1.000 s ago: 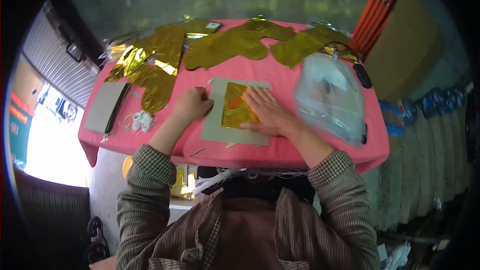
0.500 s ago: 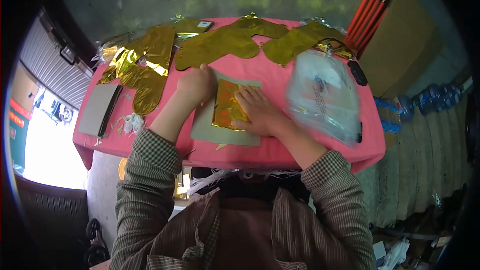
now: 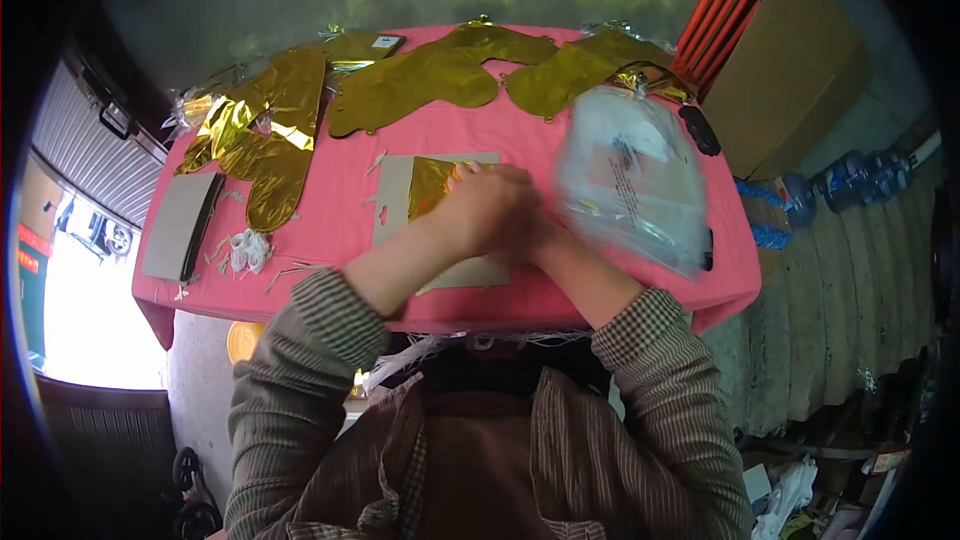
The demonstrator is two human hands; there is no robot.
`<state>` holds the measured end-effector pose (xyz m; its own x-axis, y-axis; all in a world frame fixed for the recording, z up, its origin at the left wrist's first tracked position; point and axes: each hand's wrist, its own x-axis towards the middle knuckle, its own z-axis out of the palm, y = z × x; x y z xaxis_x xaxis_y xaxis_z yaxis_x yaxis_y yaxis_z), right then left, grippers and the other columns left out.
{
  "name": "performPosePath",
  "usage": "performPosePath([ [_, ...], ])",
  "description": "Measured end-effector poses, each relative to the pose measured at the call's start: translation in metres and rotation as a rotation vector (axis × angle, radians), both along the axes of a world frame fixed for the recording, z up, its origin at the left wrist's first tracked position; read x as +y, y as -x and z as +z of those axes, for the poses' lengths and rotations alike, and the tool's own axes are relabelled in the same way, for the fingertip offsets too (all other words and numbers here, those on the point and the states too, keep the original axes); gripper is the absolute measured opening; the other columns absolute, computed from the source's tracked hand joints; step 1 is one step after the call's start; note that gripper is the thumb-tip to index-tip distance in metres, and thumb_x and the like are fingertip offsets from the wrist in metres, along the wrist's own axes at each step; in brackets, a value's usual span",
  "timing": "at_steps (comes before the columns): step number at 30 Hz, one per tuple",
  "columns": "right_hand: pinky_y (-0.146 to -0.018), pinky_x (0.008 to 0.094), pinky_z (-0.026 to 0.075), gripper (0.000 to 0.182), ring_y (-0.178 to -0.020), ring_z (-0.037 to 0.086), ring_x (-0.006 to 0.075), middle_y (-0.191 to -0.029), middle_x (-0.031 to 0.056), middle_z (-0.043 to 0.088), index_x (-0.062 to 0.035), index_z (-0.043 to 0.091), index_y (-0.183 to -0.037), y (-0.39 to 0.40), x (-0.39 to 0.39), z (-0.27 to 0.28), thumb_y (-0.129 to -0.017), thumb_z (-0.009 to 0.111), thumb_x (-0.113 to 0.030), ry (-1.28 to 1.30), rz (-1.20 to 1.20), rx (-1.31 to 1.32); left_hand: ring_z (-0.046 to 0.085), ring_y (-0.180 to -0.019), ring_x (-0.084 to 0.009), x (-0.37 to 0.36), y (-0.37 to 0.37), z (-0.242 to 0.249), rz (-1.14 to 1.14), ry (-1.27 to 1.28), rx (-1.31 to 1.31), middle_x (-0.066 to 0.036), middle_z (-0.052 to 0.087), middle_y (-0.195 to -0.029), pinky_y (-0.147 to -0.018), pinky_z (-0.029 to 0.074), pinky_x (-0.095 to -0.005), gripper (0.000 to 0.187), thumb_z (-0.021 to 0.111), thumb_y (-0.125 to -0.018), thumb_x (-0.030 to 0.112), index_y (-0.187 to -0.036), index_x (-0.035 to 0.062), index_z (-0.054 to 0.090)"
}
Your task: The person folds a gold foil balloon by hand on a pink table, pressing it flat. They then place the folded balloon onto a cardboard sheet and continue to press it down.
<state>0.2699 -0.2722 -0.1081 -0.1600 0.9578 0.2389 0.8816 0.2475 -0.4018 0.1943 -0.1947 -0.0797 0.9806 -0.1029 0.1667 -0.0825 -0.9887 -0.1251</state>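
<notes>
A folded gold foil piece (image 3: 428, 183) lies on a grey card (image 3: 395, 205) with a hanger slot at its left edge. My right hand (image 3: 534, 238) rests over the foil, mostly covered, with only its fingertips and wrist side showing. Across the top of it sits my left hand (image 3: 487, 208), its fingers curled closed. What those fingers hold, if anything, is hidden and slightly smeared by motion. Both hands hide the right part of the foil and card.
Flat gold foil balloons (image 3: 420, 85) lie along the far side of the pink cloth (image 3: 340, 175). A clear plastic bag (image 3: 630, 190) is at right. Grey cards (image 3: 180, 225) are stacked at left beside a white string bundle (image 3: 249, 252). A black object (image 3: 699, 130) lies near the right edge.
My left hand has moved right, from the card's upper left edge onto my right hand. The card's slotted left edge is now uncovered. The whole view has shifted slightly.
</notes>
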Motion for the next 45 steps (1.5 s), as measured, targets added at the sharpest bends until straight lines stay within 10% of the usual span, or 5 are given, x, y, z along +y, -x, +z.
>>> performPosePath([
  [6,-0.110,0.0457,0.013,0.068,-0.135,0.018,0.0333,-0.145,0.0205,0.021,0.0016,0.024,-0.138,0.011,-0.009,0.011,-0.086,0.041,-0.038,0.030,-0.218,-0.424,0.055,-0.098,-0.0305,-0.018,-0.047,0.020,-0.134,0.556,-0.139,-0.011,0.060,-0.101,-0.082,0.046,-0.0395,0.028,0.057,-0.071,0.010,-0.098,0.0038,0.063],
  [16,-0.111,0.0455,0.011,0.066,-0.136,0.016,0.0344,-0.146,0.0220,0.017,0.0024,0.022,-0.138,0.007,-0.005,-0.002,-0.088,0.035,-0.038,-0.002,-0.198,-0.273,0.042,-0.118,-0.0276,-0.027,-0.081,0.006,-0.338,0.439,-0.141,-0.012,0.050,-0.124,-0.098,0.032,-0.0447,0.038,0.059,-0.073,0.015,-0.111,0.0115,0.060],
  [28,-0.110,0.0472,0.012,0.064,-0.135,0.018,0.0349,-0.144,0.0221,0.021,0.0033,0.025,-0.137,0.008,-0.004,0.012,-0.088,0.037,-0.036,0.075,-0.174,-0.298,0.059,-0.082,-0.0292,-0.027,-0.086,0.001,-0.261,0.536,-0.257,-0.010,0.060,-0.079,-0.073,0.048,-0.0372,0.013,0.064,-0.073,0.021,-0.077,0.0084,0.067],
  [33,-0.110,0.0462,0.015,0.070,-0.134,0.021,0.0354,-0.142,0.0229,0.025,0.0027,0.027,-0.136,0.010,-0.003,0.001,-0.085,0.044,-0.043,0.022,-0.158,-0.304,0.059,-0.068,-0.0132,-0.006,-0.046,0.061,-0.040,1.181,-0.221,-0.009,0.064,-0.073,-0.064,0.048,-0.0285,0.022,0.064,-0.082,0.020,-0.089,0.0000,0.064],
  [45,-0.111,0.0406,0.010,0.079,-0.137,0.014,0.0313,-0.145,0.0199,0.021,0.0013,0.023,-0.139,0.019,-0.006,0.037,-0.082,0.054,-0.044,0.196,-0.246,-0.207,0.059,-0.082,-0.0249,0.101,0.178,0.088,0.164,0.335,-0.606,-0.007,0.063,-0.085,-0.071,0.049,-0.0348,0.015,0.065,-0.078,0.015,-0.089,0.0056,0.065],
])
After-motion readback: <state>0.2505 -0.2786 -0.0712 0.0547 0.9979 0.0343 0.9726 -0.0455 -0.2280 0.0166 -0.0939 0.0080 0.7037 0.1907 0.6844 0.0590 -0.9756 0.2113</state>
